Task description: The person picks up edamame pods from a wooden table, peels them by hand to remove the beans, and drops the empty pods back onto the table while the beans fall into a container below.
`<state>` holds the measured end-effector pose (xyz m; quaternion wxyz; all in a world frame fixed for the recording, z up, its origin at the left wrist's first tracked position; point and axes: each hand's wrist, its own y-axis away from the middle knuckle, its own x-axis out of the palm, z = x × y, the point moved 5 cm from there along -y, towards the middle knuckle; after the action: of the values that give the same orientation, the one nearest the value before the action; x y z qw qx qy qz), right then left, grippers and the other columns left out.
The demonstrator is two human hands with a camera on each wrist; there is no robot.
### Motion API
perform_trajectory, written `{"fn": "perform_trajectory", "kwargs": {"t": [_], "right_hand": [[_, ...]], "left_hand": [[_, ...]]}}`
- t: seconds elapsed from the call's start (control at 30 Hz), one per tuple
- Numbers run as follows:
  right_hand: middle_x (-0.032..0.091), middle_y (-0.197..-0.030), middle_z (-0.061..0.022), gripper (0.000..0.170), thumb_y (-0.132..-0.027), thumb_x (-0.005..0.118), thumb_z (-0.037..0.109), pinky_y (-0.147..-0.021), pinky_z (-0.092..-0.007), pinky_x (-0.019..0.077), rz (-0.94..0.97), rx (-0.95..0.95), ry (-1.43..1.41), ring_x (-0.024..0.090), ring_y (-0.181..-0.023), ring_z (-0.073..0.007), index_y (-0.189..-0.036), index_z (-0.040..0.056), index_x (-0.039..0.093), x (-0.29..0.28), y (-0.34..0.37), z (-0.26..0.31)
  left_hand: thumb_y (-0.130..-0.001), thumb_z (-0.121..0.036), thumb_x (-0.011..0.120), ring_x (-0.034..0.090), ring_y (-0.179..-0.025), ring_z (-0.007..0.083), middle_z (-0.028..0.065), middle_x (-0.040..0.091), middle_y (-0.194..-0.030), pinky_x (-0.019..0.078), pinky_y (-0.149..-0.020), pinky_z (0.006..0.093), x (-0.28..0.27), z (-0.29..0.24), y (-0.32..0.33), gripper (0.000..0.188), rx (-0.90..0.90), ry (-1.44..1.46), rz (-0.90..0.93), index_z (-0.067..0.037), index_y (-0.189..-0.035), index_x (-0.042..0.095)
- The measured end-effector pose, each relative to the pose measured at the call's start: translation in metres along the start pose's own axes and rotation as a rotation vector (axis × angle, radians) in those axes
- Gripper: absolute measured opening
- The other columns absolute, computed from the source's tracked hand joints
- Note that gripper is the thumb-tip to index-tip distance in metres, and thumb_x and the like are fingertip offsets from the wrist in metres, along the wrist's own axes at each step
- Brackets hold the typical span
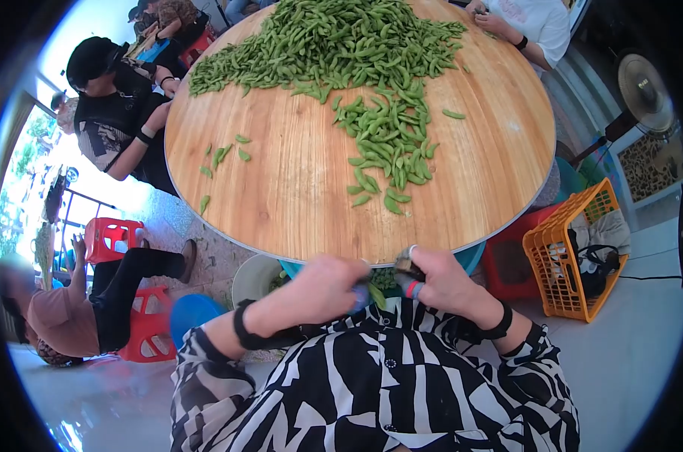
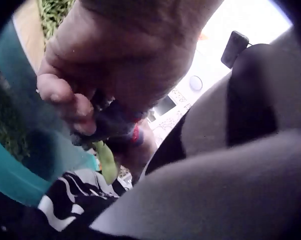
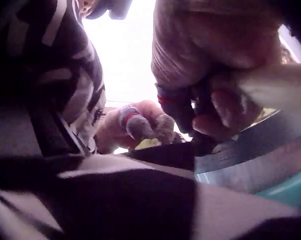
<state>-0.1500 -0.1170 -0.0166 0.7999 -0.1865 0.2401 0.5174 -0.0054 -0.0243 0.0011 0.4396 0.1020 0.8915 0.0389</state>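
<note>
A round wooden worktop point(image 1: 281, 188) bears a heap of green pods point(image 1: 341, 45); on the fan point(image 1: 646, 92) beyond its right side, the lettering is too small to read. At the near edge, the left hand point(image 1: 311, 292) has its grip pinched on a single pod point(image 1: 377, 295), while the right hand's point(image 1: 447, 285) grip curls round a small dark object point(image 1: 407, 264).

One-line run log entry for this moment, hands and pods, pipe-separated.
left hand: pinching green pod | right hand: gripping small dark object, type unclear | location: near edge of round table | pod heap: far side
</note>
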Motion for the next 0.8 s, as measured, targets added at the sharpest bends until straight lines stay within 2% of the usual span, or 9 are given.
{"fn": "perform_trajectory", "kwargs": {"t": [0.03,0.17,0.27,0.33,0.4,0.47,0.5,0.7,0.8], "right_hand": [[0.056,-0.070,-0.0123,0.021,-0.076,0.070,0.009,-0.055,-0.0341,0.0432,0.041,0.145,-0.034,0.055,-0.060,-0.0224,-0.083,-0.0026,0.054,-0.001,0.003,-0.007],[0.051,-0.062,-0.0123,0.022,-0.082,0.067,0.014,-0.050,-0.0335,0.0405,-0.041,0.017,-0.155,0.048,-0.050,-0.0246,-0.083,-0.0012,0.051,-0.001,0.006,-0.009],[0.051,-0.061,-0.0054,0.019,-0.092,0.057,0.018,-0.045,-0.0276,0.0366,-0.004,0.254,-0.487,0.047,-0.048,-0.0126,-0.096,0.0007,0.054,-0.003,0.002,-0.004],[0.059,-0.071,-0.0091,0.033,-0.099,0.043,0.027,-0.043,-0.0197,0.0357,0.011,0.329,-0.820,0.048,-0.051,-0.0087,-0.118,0.0009,0.049,-0.003,0.000,-0.009],[0.056,-0.068,-0.0100,0.040,-0.102,0.031,0.035,-0.041,-0.0204,0.0343,-0.003,0.357,-0.945,0.046,-0.048,-0.0106,-0.121,0.0026,0.046,0.004,-0.001,-0.012],[0.054,-0.067,-0.0105,0.044,-0.102,0.025,0.037,-0.040,-0.0201,0.0343,-0.059,0.392,-1.135,0.045,-0.048,-0.0113,-0.120,0.0037,0.047,0.006,-0.003,-0.011],[0.053,-0.067,-0.0078,0.030,-0.101,0.035,0.026,-0.041,-0.0194,0.0341,-0.070,0.447,-1.211,0.045,-0.048,-0.0091,-0.121,0.0055,0.044,0.006,-0.002,-0.007],[0.055,-0.068,-0.0116,0.044,-0.102,0.025,0.037,-0.040,-0.0206,0.0346,-0.127,0.343,-1.005,0.046,-0.048,-0.0114,-0.121,0.0030,0.047,0.006,0.002,-0.012],[0.055,-0.068,-0.0111,0.040,-0.102,0.031,0.033,-0.040,-0.0205,0.0347,-0.144,0.347,-1.150,0.046,-0.048,-0.0110,-0.121,0.0022,0.047,0.010,-0.007,-0.023]], "left_hand": [[-0.068,-0.009,0.058,0.061,-0.076,0.0394,0.0212,0.061,-0.076,0.0484,-0.068,0.0457,-0.015,0.009,0.009,0.015,-0.062,0.018,-0.061,-0.002,-0.081,0.057],[-0.070,0.002,0.057,0.060,-0.076,0.0376,0.0172,0.060,-0.081,0.0474,-0.064,0.0460,-0.080,0.066,0.030,0.021,-0.262,-0.391,-0.549,-0.005,-0.090,0.060],[-0.070,0.004,0.056,0.058,-0.082,0.0369,0.0157,0.059,-0.087,0.0478,-0.069,0.0442,-0.094,0.061,0.014,0.027,-0.087,-0.504,-0.616,-0.006,-0.095,0.061],[-0.071,0.004,0.056,0.057,-0.084,0.0365,0.0154,0.057,-0.090,0.0475,-0.072,0.0436,-0.086,0.055,-0.013,0.027,-0.028,-0.338,-0.550,-0.005,-0.096,0.061],[-0.071,0.004,0.056,0.056,-0.087,0.0361,0.0150,0.056,-0.092,0.0472,-0.075,0.0431,-0.078,0.051,-0.046,0.028,0.040,-0.176,-0.495,-0.004,-0.096,0.061],[-0.072,0.003,0.056,0.055,-0.087,0.0363,0.0159,0.054,-0.091,0.0466,-0.077,0.0434,-0.068,0.042,-0.072,0.023,0.331,-0.300,-0.503,-0.002,-0.093,0.060],[-0.072,0.003,0.056,0.055,-0.087,0.0363,0.0159,0.054,-0.091,0.0466,-0.077,0.0434,-0.066,0.046,-0.079,0.023,0.327,-0.295,-0.512,-0.002,-0.093,0.060],[-0.072,0.004,0.056,0.054,-0.082,0.0393,0.0190,0.052,-0.092,0.0470,-0.075,0.0437,-0.062,0.066,-0.090,0.022,0.079,-0.102,-0.352,0.002,-0.094,0.056],[-0.073,0.004,0.057,0.055,-0.085,0.0395,0.0191,0.054,-0.094,0.0473,-0.076,0.0432,-0.057,0.060,-0.078,0.019,0.051,-0.222,-0.380,0.002,-0.092,0.057]]}}
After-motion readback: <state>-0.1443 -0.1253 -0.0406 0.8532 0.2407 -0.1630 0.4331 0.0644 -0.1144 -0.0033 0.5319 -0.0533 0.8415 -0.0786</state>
